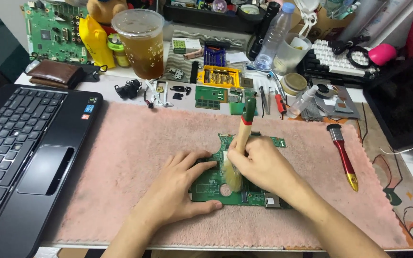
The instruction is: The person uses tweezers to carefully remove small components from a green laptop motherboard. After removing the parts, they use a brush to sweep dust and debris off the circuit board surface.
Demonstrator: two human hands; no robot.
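Circuit board (216, 184): laid flat on the pink mat (135, 157), near the middle.
Left hand (180, 191): pressed open on the board's left edge, fingers spread, nothing clasped.
Right hand (259, 165): closed around the handle of a brush (240, 145).
Brush: held tilted, bristles touching the board.
Second brush (344, 157): laid on the mat, well apart to the right.
Laptop (20, 153): set left of the mat.

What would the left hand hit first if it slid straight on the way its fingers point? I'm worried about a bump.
Probably the right hand and the brush it holds: the left hand lies flat on the green circuit board, fingers pointing right and slightly away, toward them. Depth is hard to judge.
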